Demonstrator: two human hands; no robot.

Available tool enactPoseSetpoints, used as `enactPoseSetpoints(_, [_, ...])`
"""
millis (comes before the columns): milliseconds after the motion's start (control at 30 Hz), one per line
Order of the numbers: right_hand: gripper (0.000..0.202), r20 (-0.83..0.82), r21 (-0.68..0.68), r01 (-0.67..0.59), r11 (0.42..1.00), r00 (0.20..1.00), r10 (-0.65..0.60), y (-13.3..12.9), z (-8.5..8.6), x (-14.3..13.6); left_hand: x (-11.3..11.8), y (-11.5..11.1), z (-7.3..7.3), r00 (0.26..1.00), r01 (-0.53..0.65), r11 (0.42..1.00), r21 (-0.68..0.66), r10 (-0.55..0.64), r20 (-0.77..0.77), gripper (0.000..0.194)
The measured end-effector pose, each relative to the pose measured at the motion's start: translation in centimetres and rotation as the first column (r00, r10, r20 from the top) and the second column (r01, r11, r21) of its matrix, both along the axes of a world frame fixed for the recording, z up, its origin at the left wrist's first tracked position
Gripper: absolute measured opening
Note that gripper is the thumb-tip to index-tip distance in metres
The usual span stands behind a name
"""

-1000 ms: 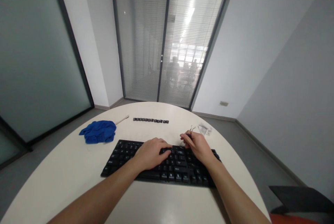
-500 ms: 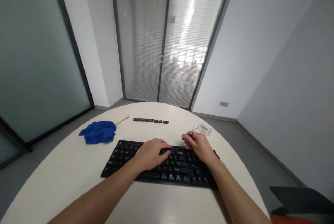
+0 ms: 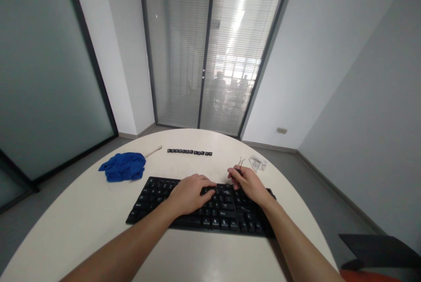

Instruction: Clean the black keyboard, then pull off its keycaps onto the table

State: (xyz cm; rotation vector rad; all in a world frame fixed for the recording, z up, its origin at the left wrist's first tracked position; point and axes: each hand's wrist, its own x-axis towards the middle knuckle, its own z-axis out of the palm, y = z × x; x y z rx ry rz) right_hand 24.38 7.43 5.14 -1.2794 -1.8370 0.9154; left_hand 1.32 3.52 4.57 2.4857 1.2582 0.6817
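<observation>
A black keyboard (image 3: 219,219) lies across the table in front of me. My left hand (image 3: 190,194) rests on its middle, palm down, with thumb and index finger apart near the upper rows. Over the upper right part of the keyboard, my right hand (image 3: 247,182) is closed around a wire keycap puller (image 3: 241,162). Two thin wire prongs point up and away from that hand, while most of the handle is hidden by the fingers. Beyond the keyboard, several loose black keycaps (image 3: 190,151) stand in a line.
A crumpled blue cloth (image 3: 124,167) lies at the left, beside a pale brush-like stick (image 3: 153,151). Right of the keycap puller is a small clear plastic bag (image 3: 258,162). The round white table (image 3: 187,255) has a dark chair (image 3: 378,249) near its right side.
My right hand has shifted slightly left with the keycap puller, and the wire prongs have turned a little. My left hand stays in place on the keyboard.
</observation>
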Motion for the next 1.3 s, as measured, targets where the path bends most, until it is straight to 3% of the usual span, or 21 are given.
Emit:
enactPoseSetpoints(100, [0.039, 0.023, 0.036, -0.045, 0.998, 0.999, 0.044, -0.4, 0.3, -0.2, 0.0, 0.0, 0.1, 1.000, -0.002, 1.000, -0.003, 0.002, 0.000, 0.030])
enactPoseSetpoints(267, [0.029, 0.225, 0.213, -0.166, 0.963, 0.967, 0.117, -1.4, 1.4, -0.4, 0.0, 0.0, 0.0, 1.000, -0.004, 1.000, -0.003, 0.004, -0.004, 0.030])
enactPoseSetpoints(367, [0.024, 0.276, 0.249, -0.191, 0.949, 0.954, 0.119, -1.6, 1.6, -0.2, 0.0, 0.0, 0.0, 1.000, -0.005, 1.000, -0.004, 0.005, -0.004, 0.029])
enactPoseSetpoints(500, [0.026, 0.235, 0.217, -0.120, 0.969, 0.970, 0.068, -1.5, 1.3, 0.2, 0.0, 0.0, 0.1, 1.000, -0.006, 1.000, -0.001, 0.006, -0.018, 0.029])
enactPoseSetpoints(800, [0.029, 0.187, 0.128, -0.137, 0.982, 0.976, 0.112, -1.5, 1.4, 0.5, 0.0, -0.1, 0.1, 1.000, -0.008, 1.000, -0.010, 0.008, -0.020, 0.030])
enactPoseSetpoints(1300, [0.042, -0.131, -0.061, -0.036, 0.997, 0.991, 0.028, 0.3, -0.3, 0.5, 0.0, 0.0, 0.0, 1.000, -0.002, 1.000, -0.014, 0.002, 0.006, 0.029])
